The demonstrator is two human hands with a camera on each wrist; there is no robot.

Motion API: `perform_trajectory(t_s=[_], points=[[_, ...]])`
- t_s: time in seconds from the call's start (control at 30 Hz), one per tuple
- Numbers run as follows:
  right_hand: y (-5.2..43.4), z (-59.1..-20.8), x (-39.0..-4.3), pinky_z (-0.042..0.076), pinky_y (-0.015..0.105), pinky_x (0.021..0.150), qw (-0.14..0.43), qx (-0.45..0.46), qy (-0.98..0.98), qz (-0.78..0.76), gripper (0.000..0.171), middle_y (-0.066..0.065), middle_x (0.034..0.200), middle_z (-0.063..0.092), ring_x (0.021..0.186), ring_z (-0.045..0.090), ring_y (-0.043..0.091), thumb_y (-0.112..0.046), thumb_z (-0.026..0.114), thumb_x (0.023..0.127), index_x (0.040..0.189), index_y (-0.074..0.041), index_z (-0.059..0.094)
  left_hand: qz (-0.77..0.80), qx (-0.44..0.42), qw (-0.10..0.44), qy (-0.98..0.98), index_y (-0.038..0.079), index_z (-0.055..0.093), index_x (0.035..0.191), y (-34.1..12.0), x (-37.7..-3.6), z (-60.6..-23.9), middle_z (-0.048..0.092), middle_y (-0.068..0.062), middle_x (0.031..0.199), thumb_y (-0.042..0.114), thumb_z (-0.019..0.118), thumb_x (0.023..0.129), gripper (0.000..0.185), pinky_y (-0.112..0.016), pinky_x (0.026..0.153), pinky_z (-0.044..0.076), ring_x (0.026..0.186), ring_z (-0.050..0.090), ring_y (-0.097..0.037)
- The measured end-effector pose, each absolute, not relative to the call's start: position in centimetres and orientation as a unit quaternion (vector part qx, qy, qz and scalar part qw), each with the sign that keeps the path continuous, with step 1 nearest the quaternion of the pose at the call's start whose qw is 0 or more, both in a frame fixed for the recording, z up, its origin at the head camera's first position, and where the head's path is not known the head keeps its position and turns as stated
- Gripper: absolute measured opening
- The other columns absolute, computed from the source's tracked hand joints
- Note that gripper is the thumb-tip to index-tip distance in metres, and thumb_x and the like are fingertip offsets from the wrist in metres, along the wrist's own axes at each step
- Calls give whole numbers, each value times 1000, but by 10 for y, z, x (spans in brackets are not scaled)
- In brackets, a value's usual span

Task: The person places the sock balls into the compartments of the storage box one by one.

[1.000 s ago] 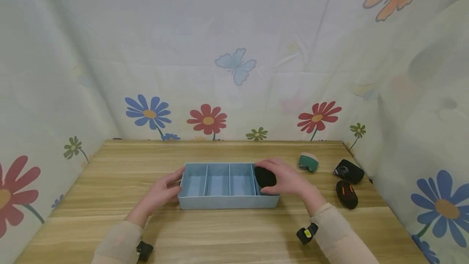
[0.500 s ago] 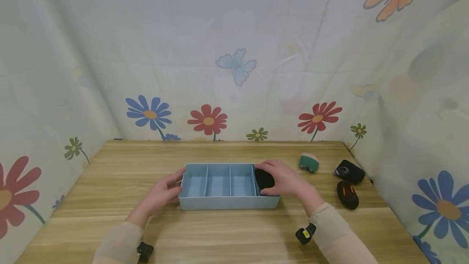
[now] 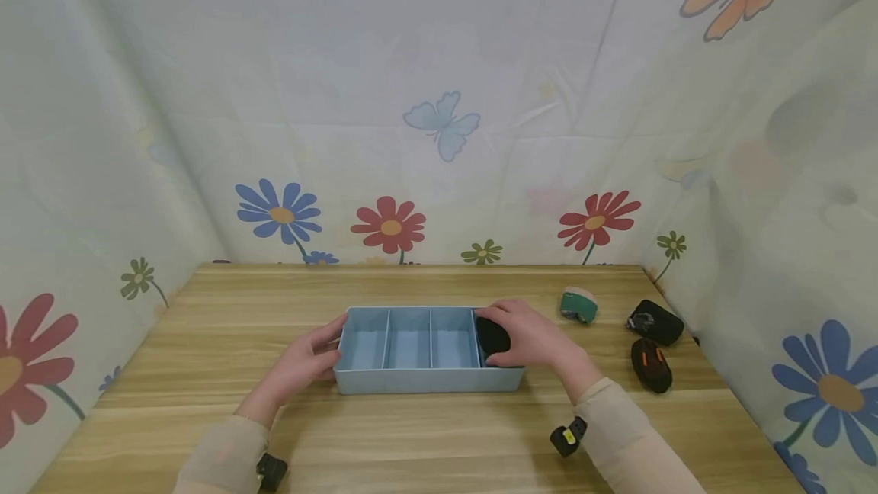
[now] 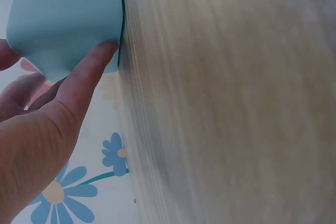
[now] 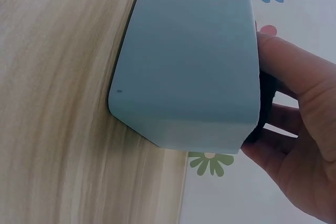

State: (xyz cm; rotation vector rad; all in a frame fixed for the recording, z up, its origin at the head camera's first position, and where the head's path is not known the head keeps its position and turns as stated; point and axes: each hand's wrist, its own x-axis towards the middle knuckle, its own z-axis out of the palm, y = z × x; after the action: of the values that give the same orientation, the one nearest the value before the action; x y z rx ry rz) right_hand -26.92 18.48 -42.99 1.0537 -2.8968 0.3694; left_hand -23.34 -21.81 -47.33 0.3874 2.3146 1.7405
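Note:
A light blue box (image 3: 428,380) with several compartments stands on the wooden table. At its left end my left hand (image 3: 305,357) rests with thumb and fingers against the end wall; in the left wrist view the thumb (image 4: 89,74) is straight, its tip low by the corner. My right hand (image 3: 531,335) holds a black rounded object (image 3: 491,335) in the rightmost compartment, thumb at the front and fingers at the back. Its lower part is hidden by the box wall. In the right wrist view only a dark strip of the black object (image 5: 266,100) shows beyond the box's rim.
To the right on the table (image 3: 411,448) lie a green and pale pink object (image 3: 578,306), a black object with a grey pattern (image 3: 655,322) and a dark computer mouse with orange marks (image 3: 651,365). A flowered cloth (image 3: 439,197) stands behind the table.
My right hand and the black object have shifted very slightly left within the rightmost compartment. The left hand and the box hold their place.

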Motion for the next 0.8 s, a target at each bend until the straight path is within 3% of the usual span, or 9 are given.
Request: perform_trajectory(t_s=[0.43,0.8], points=[[188,-424,-265,46,48,101,22,355,-928,111,68,10,133,59,122,54,29,-37,81,81,138,-10,57,590,126,111,790,1,23,156,-217,-232,-472,21,-30,157,1,50,98,64,-47,92,53,136,35,-51],[203,-424,-255,45,51,101,22,337,-918,209,60,10,133,61,122,56,30,-30,77,87,139,-6,57,592,121,112,789,1,23,156,-217,-232,-473,20,-30,157,1,50,98,64,-48,92,52,136,34,-50]])
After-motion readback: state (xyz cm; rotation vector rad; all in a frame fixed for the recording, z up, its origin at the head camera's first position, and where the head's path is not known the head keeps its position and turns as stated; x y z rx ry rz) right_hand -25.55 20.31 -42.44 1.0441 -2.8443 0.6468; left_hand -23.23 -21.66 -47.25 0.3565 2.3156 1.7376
